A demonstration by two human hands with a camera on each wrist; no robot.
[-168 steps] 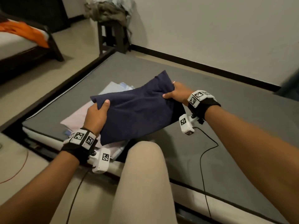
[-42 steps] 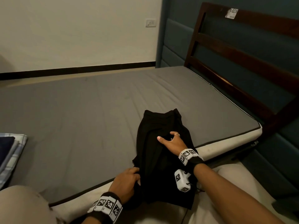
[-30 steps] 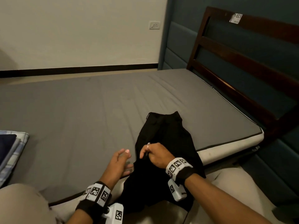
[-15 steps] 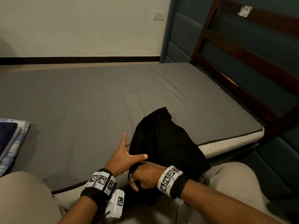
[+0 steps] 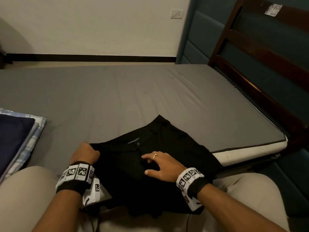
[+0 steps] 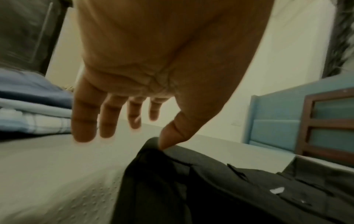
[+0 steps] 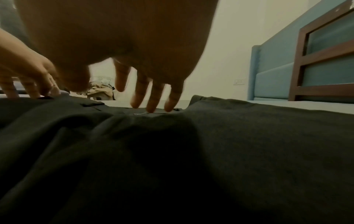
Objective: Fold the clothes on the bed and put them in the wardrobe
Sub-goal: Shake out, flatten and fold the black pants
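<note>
Black trousers lie spread over the near edge of the grey mattress, waistband away from me, legs hanging off between my knees. My left hand is at the waistband's left corner. In the left wrist view this hand has straight fingers beside the cloth, and only the thumb tip touches the black trousers. My right hand lies flat with fingers spread on the middle of the garment. In the right wrist view its fingertips touch the trousers near the fly.
A stack of folded clothes, navy on top of checked, sits on the mattress at the left. A dark wooden headboard runs along the right. My knees flank the trousers. A heap of clothes lies far back.
The bunched trousers now lie spread flat with the waistband stretched sideways. My left hand moved to its left corner. My right hand let go of the cloth and lies flat on it.
</note>
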